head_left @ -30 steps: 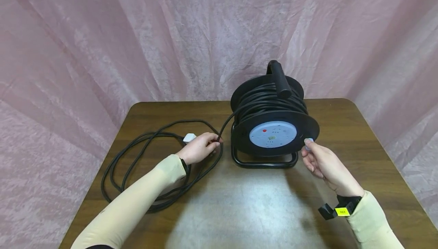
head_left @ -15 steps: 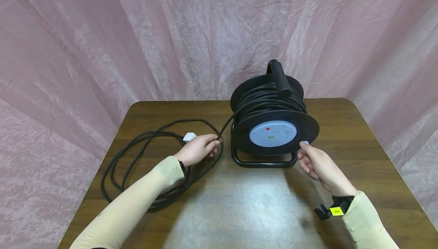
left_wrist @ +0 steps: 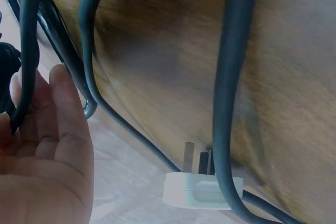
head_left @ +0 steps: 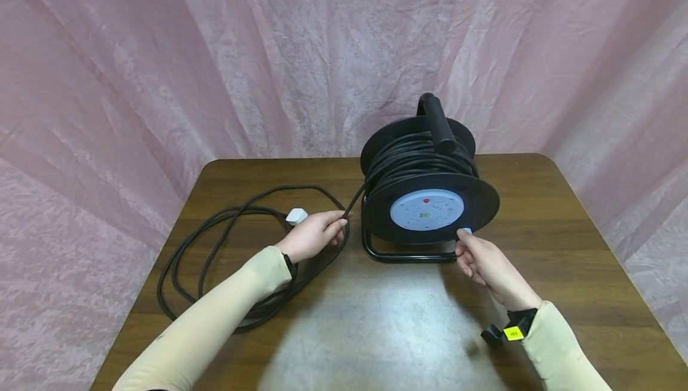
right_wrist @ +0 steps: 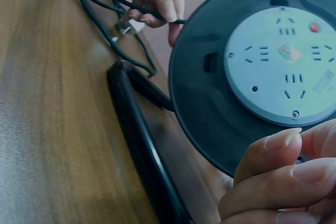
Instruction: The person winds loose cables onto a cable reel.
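Observation:
A black cable reel [head_left: 478, 200] with a round pale socket panel [head_left: 427, 211] stands on the table, black cable wound thickly on its drum. My right hand [head_left: 493, 270] pinches the small light-grey crank knob [head_left: 467, 231] at the low edge of the reel's front disc; in the right wrist view the fingers mostly hide that knob. To the left of the reel, my left hand [head_left: 313, 236] grips the cable [left_wrist: 28, 51] between thumb and fingers, where it runs up to the drum. A white plug [head_left: 296, 216] lies just behind that hand, its pins showing in the left wrist view.
Loose cable loops [head_left: 174, 265] spread over the left side of the wooden table [head_left: 537, 200], partly under the left forearm. The reel rests on a black tube stand [head_left: 403, 257], with a carrying handle [head_left: 439, 127] on top. A pink curtain [head_left: 301, 57] hangs behind the table.
My right hand has moved left and down with the knob, and the disc has turned clockwise, its red button shifting right and up. My left hand stays nearly still on the cable.

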Demonstrator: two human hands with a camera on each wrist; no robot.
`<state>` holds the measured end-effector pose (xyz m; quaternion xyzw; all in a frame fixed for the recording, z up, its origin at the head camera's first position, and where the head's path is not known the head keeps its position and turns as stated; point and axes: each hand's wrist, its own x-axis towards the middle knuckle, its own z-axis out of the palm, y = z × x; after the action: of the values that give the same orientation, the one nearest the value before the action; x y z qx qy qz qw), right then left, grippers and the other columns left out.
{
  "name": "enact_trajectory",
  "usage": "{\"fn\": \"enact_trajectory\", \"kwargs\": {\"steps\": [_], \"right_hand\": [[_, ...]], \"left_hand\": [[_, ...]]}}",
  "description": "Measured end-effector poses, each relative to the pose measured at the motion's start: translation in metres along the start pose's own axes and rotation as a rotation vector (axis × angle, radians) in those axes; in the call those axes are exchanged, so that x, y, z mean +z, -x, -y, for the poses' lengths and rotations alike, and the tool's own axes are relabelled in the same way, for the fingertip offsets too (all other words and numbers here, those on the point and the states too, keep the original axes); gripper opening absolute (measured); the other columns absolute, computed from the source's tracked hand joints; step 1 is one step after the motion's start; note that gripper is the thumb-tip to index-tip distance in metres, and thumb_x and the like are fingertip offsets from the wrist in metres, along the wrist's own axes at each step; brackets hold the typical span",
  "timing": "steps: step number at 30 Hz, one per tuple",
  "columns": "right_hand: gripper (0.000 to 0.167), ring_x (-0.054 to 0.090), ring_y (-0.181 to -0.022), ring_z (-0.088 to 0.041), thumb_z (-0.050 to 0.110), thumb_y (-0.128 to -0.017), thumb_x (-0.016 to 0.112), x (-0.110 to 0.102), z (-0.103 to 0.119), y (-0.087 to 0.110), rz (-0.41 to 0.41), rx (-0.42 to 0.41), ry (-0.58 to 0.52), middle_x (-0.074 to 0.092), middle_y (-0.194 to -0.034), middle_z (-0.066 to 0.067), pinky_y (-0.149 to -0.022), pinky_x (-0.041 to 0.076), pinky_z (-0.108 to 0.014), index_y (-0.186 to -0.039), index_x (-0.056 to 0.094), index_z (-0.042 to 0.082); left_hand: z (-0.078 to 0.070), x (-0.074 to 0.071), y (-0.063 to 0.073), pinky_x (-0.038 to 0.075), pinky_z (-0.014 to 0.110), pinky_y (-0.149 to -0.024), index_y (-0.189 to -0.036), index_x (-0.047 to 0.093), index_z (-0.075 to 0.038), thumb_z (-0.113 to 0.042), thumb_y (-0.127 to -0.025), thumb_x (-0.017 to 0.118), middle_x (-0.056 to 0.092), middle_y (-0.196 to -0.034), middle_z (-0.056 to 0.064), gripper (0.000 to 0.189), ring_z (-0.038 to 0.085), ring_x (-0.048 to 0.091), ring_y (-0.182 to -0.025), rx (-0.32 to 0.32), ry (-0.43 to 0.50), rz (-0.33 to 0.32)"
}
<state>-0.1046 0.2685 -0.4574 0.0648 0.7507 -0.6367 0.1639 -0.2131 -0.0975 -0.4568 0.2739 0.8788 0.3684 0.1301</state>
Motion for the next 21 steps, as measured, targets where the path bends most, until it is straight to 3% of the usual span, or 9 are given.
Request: {"fn": "enact_trajectory", "kwargs": {"steps": [10, 21], "right_hand": [[0.055, 0.033, -0.045, -0.009, 0.050, -0.109, 0.043, 0.014, -0.010, -0.011, 0.002, 0.028, -0.022, 0.048, -0.060, -0.001, -0.041, 0.026, -0.021, -0.094, 0.049, -0.002], [0.054, 0.031, -0.043, -0.010, 0.052, -0.108, 0.045, 0.030, -0.016, -0.016, 0.023, 0.061, -0.069, 0.047, -0.059, -0.002, -0.040, 0.024, -0.021, -0.094, 0.048, 0.000]], "left_hand": [[-0.002, -0.005, 0.004, 0.054, 0.032, -0.075, -0.133, 0.064, -0.009, -0.021, -0.111, 0.049, 0.070, -0.089, 0.010, 0.029, 0.013, 0.065, -0.076, 0.006, 0.005, -0.002], [-0.003, -0.004, 0.005, 0.053, 0.032, -0.077, -0.134, 0.062, -0.010, -0.021, -0.111, 0.049, 0.068, -0.088, 0.000, 0.028, 0.013, 0.065, -0.078, -0.001, 0.031, 0.013]]}}
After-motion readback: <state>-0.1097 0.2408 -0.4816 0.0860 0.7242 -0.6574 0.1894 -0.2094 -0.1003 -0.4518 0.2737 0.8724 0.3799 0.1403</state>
